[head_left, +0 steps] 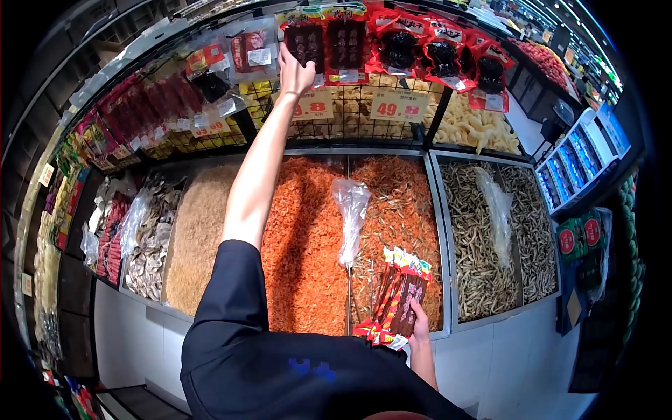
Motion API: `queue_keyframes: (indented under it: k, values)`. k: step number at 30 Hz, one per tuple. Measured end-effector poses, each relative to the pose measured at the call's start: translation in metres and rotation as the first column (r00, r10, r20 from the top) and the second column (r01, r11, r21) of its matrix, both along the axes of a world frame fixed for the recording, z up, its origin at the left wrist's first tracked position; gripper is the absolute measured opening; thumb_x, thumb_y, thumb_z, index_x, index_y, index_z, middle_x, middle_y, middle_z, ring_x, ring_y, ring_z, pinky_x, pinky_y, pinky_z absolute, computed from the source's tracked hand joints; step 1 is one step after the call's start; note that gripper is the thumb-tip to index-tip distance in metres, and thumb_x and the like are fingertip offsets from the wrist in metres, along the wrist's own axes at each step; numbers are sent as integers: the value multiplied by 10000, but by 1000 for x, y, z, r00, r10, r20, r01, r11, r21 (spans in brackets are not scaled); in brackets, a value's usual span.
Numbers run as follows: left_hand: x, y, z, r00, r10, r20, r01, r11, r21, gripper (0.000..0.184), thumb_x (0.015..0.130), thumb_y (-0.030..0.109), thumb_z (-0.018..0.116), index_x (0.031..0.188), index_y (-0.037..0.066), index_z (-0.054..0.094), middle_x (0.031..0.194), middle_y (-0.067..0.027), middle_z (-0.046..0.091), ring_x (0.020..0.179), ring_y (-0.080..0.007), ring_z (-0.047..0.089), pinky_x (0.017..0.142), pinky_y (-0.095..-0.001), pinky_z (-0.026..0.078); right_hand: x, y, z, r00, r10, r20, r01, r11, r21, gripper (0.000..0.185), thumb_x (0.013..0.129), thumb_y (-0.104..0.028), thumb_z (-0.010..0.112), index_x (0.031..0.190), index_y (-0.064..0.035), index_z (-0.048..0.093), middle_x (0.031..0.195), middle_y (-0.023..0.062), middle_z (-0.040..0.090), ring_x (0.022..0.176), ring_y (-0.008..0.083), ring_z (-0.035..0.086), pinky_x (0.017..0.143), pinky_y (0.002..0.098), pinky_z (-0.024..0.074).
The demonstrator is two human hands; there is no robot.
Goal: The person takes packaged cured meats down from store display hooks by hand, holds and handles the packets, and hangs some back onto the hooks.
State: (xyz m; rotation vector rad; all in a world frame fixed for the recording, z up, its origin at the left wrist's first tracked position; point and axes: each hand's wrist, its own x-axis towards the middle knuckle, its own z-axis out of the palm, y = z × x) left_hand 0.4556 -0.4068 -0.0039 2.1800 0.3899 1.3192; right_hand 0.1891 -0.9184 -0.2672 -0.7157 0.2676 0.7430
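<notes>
Gripping packets [396,299], right hand [418,325] part-hidden

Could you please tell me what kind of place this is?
It is probably a supermarket's dried-food section: loose orange food heaped for display, a price sign, and hanging packets above.

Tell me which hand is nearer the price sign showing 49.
Left. The left hand is above and left of the price sign, at a hanging pack; the right hand is far below it, holding packs.
</notes>
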Motion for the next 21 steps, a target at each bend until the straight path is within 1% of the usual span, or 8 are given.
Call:
queue_keyframes:
  k: [5,11,13,14,15,17,18,21]
  values:
    - [6,-4,6,995,65,-80,-74,991,-114,810,773,212,614,1407,-94,213,1307,-369,391,1199,-490,440,1048,-468,367,-5,-3,-3,1000,-11,-14,12,1000,14,369,948,-266,544,1234,-33,535,1126,120,651,982,245,648,892,394,517]
    - [8,-2,-5,998,45,45,-44,999,-29,703,766,298,713,1277,-74,406,1225,-318,441,1095,-442,505,985,-449,413,-5,-4,-7,999,19,-37,-19,1000,5,371,948,-274,549,1232,-36,539,1102,118,658,959,244,652,880,393,520]
    - [1,-10,6,998,16,66,-2,978,-209,664,746,314,755,1203,-59,451,1150,-272,528,1026,-398,562,931,-431,450,-5,0,2,999,26,-39,-27,1000,-10,361,950,-273,551,1225,-40,546,1089,112,661,947,239,654,873,390,522]
    - [-2,-11,14,997,-52,65,69,954,-293,598,746,322,783,1118,-48,496,1043,-207,619,946,-323,617,870,-394,480,-5,0,2,999,30,-38,-31,999,-11,361,950,-273,551,1225,-40,546,1089,112,661,947,239,654,873,390,522]
    - [-2,-10,16,997,-49,66,67,954,-293,598,746,322,783,1118,-48,496,1043,-207,619,946,-323,617,870,-394,480,-5,1,2,999,31,-27,-31,999,-16,354,951,-270,550,1222,-42,550,1088,108,661,946,237,653,871,389,522]
    - [-2,-12,19,949,-238,206,309,821,-480,509,790,286,758,1100,-49,534,987,-167,662,904,-257,639,828,-367,491,-5,2,4,999,30,-14,-30,999,-20,347,952,-267,549,1219,-44,553,1087,105,661,946,234,653,870,388,522]
    - [-3,-9,19,889,-381,252,456,774,-439,424,855,260,695,1117,-41,553,1059,-150,655,951,-203,619,834,-336,480,-5,3,5,999,30,-18,-31,999,-14,344,954,-264,547,1218,-44,555,1089,103,661,946,231,653,869,386,523]
    - [11,9,13,891,-398,218,449,700,-555,402,891,254,643,1161,-27,548,1064,-126,657,954,-183,607,844,-316,473,-6,6,8,999,40,-16,-40,999,6,342,956,-263,544,1219,-45,556,1092,101,661,950,230,653,869,381,524]
